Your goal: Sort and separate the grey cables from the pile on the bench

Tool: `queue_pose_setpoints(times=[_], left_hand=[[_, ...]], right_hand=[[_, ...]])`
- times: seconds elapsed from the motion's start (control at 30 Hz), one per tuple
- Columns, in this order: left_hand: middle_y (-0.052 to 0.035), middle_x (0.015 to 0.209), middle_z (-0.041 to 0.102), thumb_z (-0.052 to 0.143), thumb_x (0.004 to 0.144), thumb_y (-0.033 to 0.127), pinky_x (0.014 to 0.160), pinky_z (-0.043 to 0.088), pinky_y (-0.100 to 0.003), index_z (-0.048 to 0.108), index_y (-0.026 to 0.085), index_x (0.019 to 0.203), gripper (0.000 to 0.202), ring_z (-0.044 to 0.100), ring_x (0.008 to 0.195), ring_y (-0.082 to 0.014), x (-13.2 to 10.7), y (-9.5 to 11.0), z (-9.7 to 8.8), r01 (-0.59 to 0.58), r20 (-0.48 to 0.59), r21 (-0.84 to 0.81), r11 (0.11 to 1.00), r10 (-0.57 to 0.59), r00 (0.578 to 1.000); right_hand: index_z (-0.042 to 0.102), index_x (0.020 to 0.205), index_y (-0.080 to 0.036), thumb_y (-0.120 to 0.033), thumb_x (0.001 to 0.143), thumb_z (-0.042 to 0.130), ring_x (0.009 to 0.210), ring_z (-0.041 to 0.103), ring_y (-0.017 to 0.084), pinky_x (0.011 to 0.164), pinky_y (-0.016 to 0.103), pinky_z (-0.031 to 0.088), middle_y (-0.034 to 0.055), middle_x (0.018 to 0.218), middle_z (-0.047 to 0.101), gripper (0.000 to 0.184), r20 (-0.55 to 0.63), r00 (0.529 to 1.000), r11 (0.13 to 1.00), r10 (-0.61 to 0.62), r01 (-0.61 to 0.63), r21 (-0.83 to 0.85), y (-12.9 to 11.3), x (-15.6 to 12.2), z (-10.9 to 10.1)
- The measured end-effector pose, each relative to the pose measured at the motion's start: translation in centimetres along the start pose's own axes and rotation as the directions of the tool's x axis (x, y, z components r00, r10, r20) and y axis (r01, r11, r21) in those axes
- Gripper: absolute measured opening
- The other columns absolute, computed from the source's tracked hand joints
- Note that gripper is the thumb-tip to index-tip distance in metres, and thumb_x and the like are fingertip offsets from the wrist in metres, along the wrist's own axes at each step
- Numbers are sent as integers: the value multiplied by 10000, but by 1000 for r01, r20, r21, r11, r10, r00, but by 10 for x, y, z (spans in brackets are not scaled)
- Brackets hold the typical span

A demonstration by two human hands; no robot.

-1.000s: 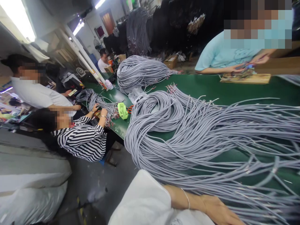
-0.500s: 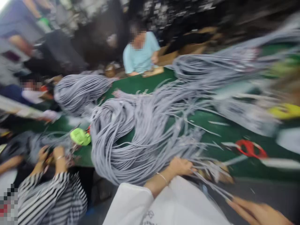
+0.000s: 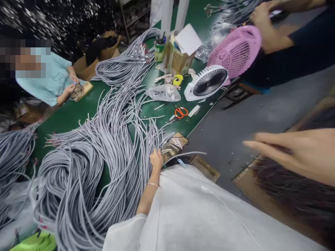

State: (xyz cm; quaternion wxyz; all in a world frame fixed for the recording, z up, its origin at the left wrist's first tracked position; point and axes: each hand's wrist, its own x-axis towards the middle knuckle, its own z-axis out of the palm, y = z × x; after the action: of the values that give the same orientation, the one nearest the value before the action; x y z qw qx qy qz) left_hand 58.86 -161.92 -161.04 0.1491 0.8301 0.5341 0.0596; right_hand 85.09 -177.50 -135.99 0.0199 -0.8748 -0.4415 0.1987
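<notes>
My left hand (image 3: 156, 159) is closed around a grey cable (image 3: 187, 153) at the near edge of the table, and the cable's free end sticks out to the right over my lap. Beside that hand, many more grey cables (image 3: 115, 129) spread in a long, looped heap across the green tabletop. Off to the right, over the floor, my right hand (image 3: 300, 153) is held out with its fingers stretched and nothing visible in them. A small blue clip (image 3: 181, 162) lies against my white clothing near the cable end.
Orange-handled scissors (image 3: 180, 112), a clear bag (image 3: 164, 93), yellow tape (image 3: 178, 80), a white fan (image 3: 206, 83) and a pink fan (image 3: 235, 52) are on the table's right. A box of dark strands (image 3: 293, 195) stands lower right. Co-workers sit opposite and at upper right.
The view has swung right. My right hand has let go of the cable strands and moved away to the right; my left hand still grips at the heap's near end.
</notes>
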Motion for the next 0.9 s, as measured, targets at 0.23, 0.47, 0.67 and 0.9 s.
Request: queue_pose_setpoints(times=[0.23,0.47,0.67,0.9], left_hand=[[-94,659,661,387,890,247,593,426,-281,606,160,846,240,640,641,-218,3,1,-7,75,15,-75,994,-74,997],[-80,765,670,542,773,318,671,492,-313,550,169,914,204,659,712,-229,-7,-4,-14,20,45,-143,990,-14,999],[-144,995,664,709,602,420,816,524,-393,510,142,1070,580,661,946,-294,-13,-12,-17,-125,104,-176,976,145,984],[-158,1078,635,786,498,521,902,485,-448,512,125,1154,814,622,1016,-321,-15,-8,-24,-260,169,-197,945,294,941]], right_hand=[[649,1064,-175,-356,1019,264,953,638,225,630,260,342,110,1072,674,428,300,952,988,-65,105,-116,-58,52,111],[745,871,-194,-294,884,550,906,665,255,669,265,396,129,912,716,219,539,809,954,-235,299,-32,-52,56,141],[749,822,-211,-223,776,649,947,662,262,733,285,438,109,920,721,111,605,744,944,-284,328,39,-38,44,151],[726,924,-191,-166,854,518,895,675,247,647,255,415,110,916,718,222,576,766,955,-285,274,109,-41,41,144]])
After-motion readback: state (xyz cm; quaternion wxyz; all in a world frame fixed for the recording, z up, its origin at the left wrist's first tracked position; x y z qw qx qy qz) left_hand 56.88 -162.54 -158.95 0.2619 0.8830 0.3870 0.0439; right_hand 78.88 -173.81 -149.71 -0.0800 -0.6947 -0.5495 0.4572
